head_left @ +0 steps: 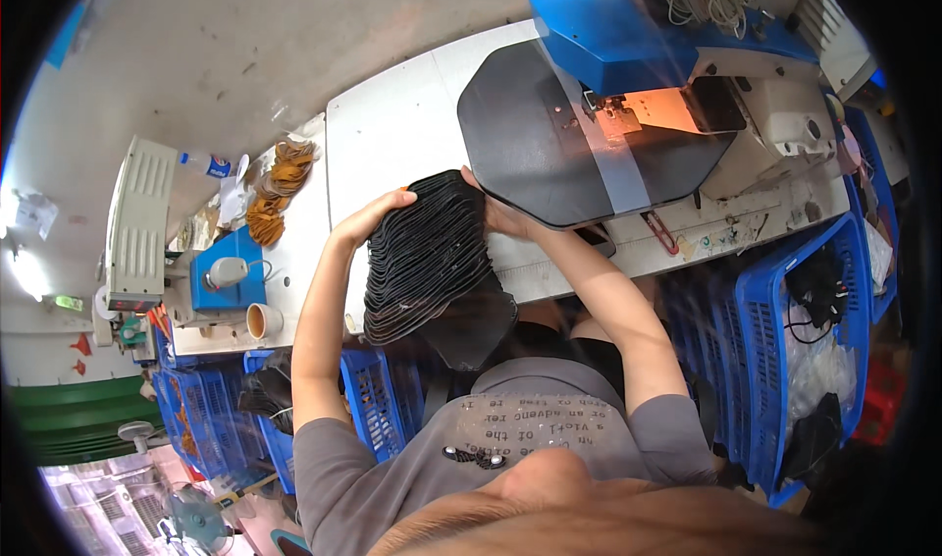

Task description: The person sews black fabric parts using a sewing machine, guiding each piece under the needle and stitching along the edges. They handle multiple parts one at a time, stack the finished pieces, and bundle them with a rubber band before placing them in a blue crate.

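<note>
A thick stack of black, flat shoe-upper-like pieces [427,252] stands at the table's front edge, fanned into many layered edges. My left hand [378,216] grips its left upper side, thumb near the top corner. On the other side my right hand [498,214] holds the right upper edge, its fingers partly hidden behind the stack. The stack's lower end, a smooth black flap [471,325], hangs over my lap. Right of the stack is the black octagonal plate [520,134] of a blue sewing machine [628,41], whose needle area is lit orange.
Red-handled snips [660,233] lie on the white table [392,114] near its right front. Blue crates [751,360] holding black pieces and plastic bags stand at right; more blue crates [201,414] are lower left. Brown bundles [280,193] and a cup [263,321] sit left.
</note>
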Demonstrator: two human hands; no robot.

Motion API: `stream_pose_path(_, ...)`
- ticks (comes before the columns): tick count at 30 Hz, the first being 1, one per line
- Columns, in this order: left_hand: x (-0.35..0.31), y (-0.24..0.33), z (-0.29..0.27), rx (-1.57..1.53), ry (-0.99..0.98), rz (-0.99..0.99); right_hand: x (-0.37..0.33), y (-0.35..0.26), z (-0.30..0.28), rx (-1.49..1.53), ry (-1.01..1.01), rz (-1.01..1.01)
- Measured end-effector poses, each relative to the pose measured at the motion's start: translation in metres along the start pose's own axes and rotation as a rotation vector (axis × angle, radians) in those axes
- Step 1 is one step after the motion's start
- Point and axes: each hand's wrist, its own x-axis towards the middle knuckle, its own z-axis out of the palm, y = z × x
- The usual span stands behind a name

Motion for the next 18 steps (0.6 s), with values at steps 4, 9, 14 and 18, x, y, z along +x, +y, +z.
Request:
stream_pose_path(4, -0.018, -0.032, 0.007, -0.12, 0.238, 0.085, -0.027, -0.011, 0.044, -0.034, 0.172, 0.238)
stream_pose_path(9, -0.009, -0.145, 0.013, -0.63, 0.346, 0.355, -0.069, -0.048, 0.089, -0.055, 0.27, 0.241)
stream_pose_path(14, -0.029, -0.102, 0.065, -0.973, 0.342, 0.505, -0.123, -0.049, 0.099, -0.435, -0.086, 0.193)
stream_pose_path(18, -0.027, -0.098, 0.074, -0.995, 0.39, 0.577, -0.127, -0.034, 0.115, -0.768, -0.063, 0.054)
